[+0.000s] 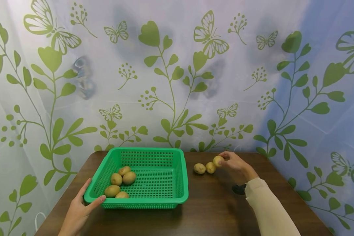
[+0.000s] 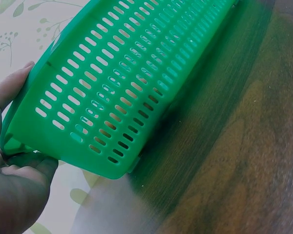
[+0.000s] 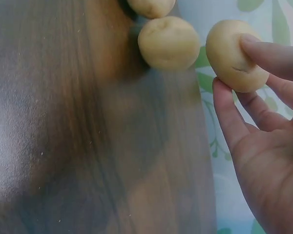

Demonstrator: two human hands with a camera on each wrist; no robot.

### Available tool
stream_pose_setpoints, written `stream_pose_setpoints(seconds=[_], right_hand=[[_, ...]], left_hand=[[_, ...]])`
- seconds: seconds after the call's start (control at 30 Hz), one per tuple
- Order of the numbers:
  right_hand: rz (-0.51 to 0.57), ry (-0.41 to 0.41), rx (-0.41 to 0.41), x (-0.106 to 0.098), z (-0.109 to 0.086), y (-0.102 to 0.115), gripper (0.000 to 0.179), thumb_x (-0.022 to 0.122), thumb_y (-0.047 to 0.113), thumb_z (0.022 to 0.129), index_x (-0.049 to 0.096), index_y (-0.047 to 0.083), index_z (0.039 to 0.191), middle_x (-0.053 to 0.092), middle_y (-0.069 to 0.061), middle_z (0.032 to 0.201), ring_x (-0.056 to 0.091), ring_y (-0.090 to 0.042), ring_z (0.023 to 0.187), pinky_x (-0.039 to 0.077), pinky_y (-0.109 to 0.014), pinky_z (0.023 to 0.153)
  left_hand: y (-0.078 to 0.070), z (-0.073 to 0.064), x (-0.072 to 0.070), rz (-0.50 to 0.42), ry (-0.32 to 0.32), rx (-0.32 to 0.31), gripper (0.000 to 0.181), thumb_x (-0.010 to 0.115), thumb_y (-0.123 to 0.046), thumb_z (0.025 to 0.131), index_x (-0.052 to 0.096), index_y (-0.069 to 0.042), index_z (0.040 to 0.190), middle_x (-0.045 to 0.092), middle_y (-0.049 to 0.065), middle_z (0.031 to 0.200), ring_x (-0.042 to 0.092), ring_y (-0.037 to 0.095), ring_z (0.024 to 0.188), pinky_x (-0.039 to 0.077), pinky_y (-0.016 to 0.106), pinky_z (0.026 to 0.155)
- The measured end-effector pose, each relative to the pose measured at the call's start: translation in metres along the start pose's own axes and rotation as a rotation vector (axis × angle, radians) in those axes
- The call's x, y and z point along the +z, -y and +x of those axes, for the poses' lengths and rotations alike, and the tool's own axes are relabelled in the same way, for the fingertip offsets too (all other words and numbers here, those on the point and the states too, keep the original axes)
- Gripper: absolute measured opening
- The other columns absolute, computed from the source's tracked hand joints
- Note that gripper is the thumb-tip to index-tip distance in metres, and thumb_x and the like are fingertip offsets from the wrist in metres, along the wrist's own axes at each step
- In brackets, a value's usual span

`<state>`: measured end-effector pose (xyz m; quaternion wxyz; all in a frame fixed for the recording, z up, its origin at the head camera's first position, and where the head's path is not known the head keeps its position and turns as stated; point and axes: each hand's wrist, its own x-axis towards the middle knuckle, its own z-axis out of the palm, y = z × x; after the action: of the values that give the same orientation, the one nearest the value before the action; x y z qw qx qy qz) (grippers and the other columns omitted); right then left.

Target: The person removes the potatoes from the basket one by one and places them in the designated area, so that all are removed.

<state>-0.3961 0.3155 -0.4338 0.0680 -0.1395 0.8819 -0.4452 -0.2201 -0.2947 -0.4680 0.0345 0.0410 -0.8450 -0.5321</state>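
My left hand [image 1: 80, 206] grips the near left corner of a green plastic basket [image 1: 144, 201], thumb over the rim. In the left wrist view the fingers [image 2: 31, 163] curl at the basket's rim [image 2: 19, 105]. Several potatoes [image 1: 129, 177] lie inside, toward the left. To the right of the basket, my right hand [image 1: 233, 162] pinches a potato [image 3: 234, 53] between thumb and fingers. Two more potatoes, one round [image 1: 210, 167] and one at the left [image 1: 199, 168], rest on the table just beside it.
The brown wooden table [image 1: 212, 209] stands against a white curtain [image 1: 177, 82] printed with green leaves and butterflies. A small black object [image 1: 239, 189] lies by the right wrist. A thin white loop [image 1: 40, 216] shows beyond the table's left edge.
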Motion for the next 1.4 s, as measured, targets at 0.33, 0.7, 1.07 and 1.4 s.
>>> stream_pose_setpoints(seconds=[0.33, 0.7, 1.07, 1.4], right_hand=[[0.094, -0.076, 0.054, 0.008, -0.004, -0.023, 0.040, 0.067, 0.008, 0.100, 0.053, -0.014, 0.131, 0.059, -0.023, 0.116, 0.058, -0.035, 0.095, 0.050, -0.054, 0.089], [0.085, -0.139, 0.108, 0.016, -0.009, -0.045, 0.042, 0.070, 0.004, 0.096, 0.051, -0.016, 0.128, 0.059, -0.022, 0.112, 0.056, -0.026, 0.092, 0.051, -0.035, 0.079], [0.120, -0.122, 0.108, 0.023, -0.013, -0.052, 0.044, 0.071, 0.003, 0.097, 0.050, -0.018, 0.130, 0.056, -0.025, 0.114, 0.058, -0.028, 0.093, 0.055, -0.037, 0.080], [0.149, -0.128, 0.116, 0.024, -0.011, -0.054, 0.046, 0.071, 0.002, 0.098, 0.050, -0.018, 0.134, 0.054, -0.032, 0.125, 0.062, -0.031, 0.102, 0.057, -0.043, 0.088]], left_hand=[[0.001, 0.000, 0.000, -0.019, -0.001, 0.000, 0.101, 0.072, -0.038, 0.100, 0.001, -0.016, 0.168, 0.023, 0.032, 0.162, 0.036, 0.042, 0.140, 0.038, 0.010, 0.081], [0.001, 0.001, 0.001, -0.041, 0.006, -0.010, 0.101, 0.073, -0.037, 0.100, 0.001, -0.018, 0.168, 0.020, 0.031, 0.164, 0.033, 0.042, 0.142, 0.038, 0.009, 0.082], [0.002, 0.001, 0.002, -0.043, 0.001, -0.005, 0.100, 0.072, -0.037, 0.100, 0.001, -0.019, 0.168, 0.022, 0.030, 0.164, 0.036, 0.039, 0.141, 0.038, 0.009, 0.083], [0.003, 0.001, 0.002, -0.073, 0.003, -0.012, 0.100, 0.072, -0.035, 0.100, 0.000, -0.020, 0.168, 0.019, 0.028, 0.165, 0.034, 0.038, 0.142, 0.038, 0.008, 0.083]])
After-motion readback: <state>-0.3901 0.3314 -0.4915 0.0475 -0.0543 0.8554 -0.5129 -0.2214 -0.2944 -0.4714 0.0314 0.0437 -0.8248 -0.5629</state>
